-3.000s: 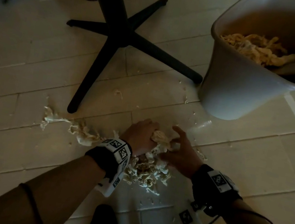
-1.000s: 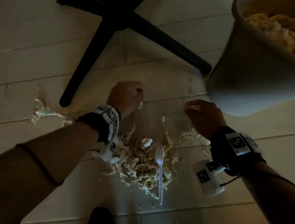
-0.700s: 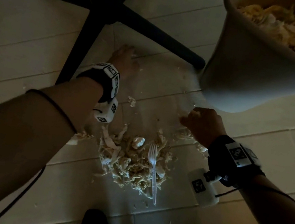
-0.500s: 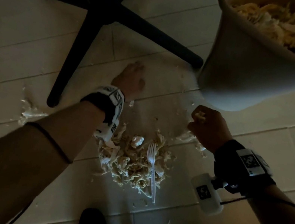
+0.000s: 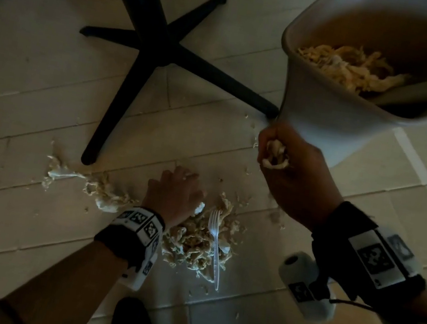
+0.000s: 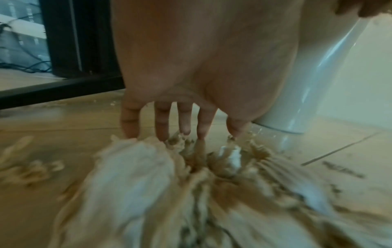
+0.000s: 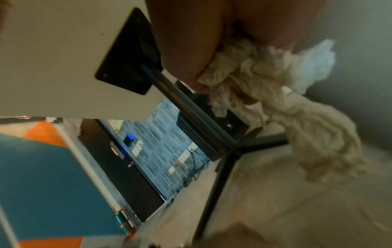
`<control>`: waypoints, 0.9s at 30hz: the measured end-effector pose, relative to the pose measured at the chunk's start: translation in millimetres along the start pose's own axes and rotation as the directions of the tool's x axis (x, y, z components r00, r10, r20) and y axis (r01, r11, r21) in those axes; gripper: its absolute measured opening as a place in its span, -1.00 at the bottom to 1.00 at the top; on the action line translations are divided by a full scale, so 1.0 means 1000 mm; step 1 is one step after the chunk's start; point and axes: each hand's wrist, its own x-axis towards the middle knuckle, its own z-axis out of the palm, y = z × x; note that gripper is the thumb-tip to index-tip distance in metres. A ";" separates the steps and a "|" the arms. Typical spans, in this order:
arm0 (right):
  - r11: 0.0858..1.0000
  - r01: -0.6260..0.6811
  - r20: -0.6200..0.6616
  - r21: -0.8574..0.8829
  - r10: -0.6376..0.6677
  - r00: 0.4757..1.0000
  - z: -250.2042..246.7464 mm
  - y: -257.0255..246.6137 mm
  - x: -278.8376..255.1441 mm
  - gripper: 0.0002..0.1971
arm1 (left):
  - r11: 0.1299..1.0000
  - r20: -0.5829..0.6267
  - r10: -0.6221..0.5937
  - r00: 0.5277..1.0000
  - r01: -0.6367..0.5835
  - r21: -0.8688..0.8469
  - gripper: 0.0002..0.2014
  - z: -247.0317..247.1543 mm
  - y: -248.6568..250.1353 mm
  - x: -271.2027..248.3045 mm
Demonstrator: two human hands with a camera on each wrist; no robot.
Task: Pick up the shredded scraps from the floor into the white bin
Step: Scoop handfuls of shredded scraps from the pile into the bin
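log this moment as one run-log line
right hand: grips scraps, raised beside white bin | left hand: fingers spread on floor pile | fork: on pile

The main pile of scraps (image 5: 200, 241) lies on the floor (image 5: 32, 101) nearest the person, with a fork (image 5: 215, 248) lying on its right part. The left hand (image 5: 173, 196) rests on the pile's far left edge. A trail of scraps (image 5: 93, 188) stretches left from the pile, ending near 1 foot of the 4-legged table base (image 5: 152, 48), which stands behind it. The bin (image 5: 327, 124) stands to the right of the base and holds more scraps. The right hand (image 5: 294, 176) is raised between pile and bin, just before the bin's wall, with a clump (image 5: 275, 154) in it.
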 end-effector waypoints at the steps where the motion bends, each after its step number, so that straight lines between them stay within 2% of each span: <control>1: 0.999 0.031 -0.016 0.009 -0.030 0.999 -0.008 -0.010 0.003 -0.90 | 1.000 0.038 -0.016 0.999 0.016 -0.019 -0.45 0.001 0.001 -0.007; 4: 0.995 0.095 -0.048 0.037 -0.094 0.994 -0.035 -0.035 0.017 -0.85 | 0.996 0.123 -0.015 0.992 0.025 -0.082 -0.32 0.005 0.005 -0.029; 8: 0.993 0.117 -0.117 -0.006 -0.117 0.986 -0.072 -0.048 0.042 -0.72 | 0.991 0.111 0.001 0.994 0.014 -0.134 -0.17 0.018 0.016 -0.044; 12: 0.995 0.088 -0.193 0.055 -0.076 0.978 -0.106 -0.048 0.068 -0.81 | 0.989 0.076 -0.014 0.997 0.024 -0.143 -0.01 0.037 0.029 -0.054; 15: 0.997 -0.001 -0.281 0.076 0.022 0.960 -0.125 -0.042 0.090 -0.91 | 0.994 0.068 -0.026 0.997 0.033 -0.100 0.05 0.048 0.035 -0.058; 16: 0.999 -0.039 -0.277 0.028 0.046 0.960 -0.131 -0.038 0.096 -0.94 | 0.995 0.069 -0.028 0.997 0.035 -0.092 0.05 0.050 0.037 -0.059; 20: 0.946 -0.054 -0.215 -0.320 -0.017 0.976 -0.142 -0.017 0.099 -0.64 | 1.000 -0.053 0.020 0.998 -0.021 -0.022 -0.08 0.055 0.040 -0.061; 22: 0.888 -0.118 -0.171 -0.444 0.045 0.984 -0.141 -0.011 0.096 -0.53 | 0.997 -0.112 0.074 0.991 -0.076 -0.016 -0.20 0.059 0.041 -0.062; 25: 0.827 -0.232 -0.180 -0.513 0.161 0.971 -0.136 -0.003 0.090 -0.42 | 0.986 -0.168 0.163 0.972 -0.167 -0.010 -0.39 0.066 0.047 -0.065; 27: 0.813 -0.241 -0.155 -0.531 0.187 0.970 -0.132 0.002 0.085 -0.41 | 0.974 -0.196 0.219 0.956 -0.225 -0.008 -0.47 0.070 0.053 -0.068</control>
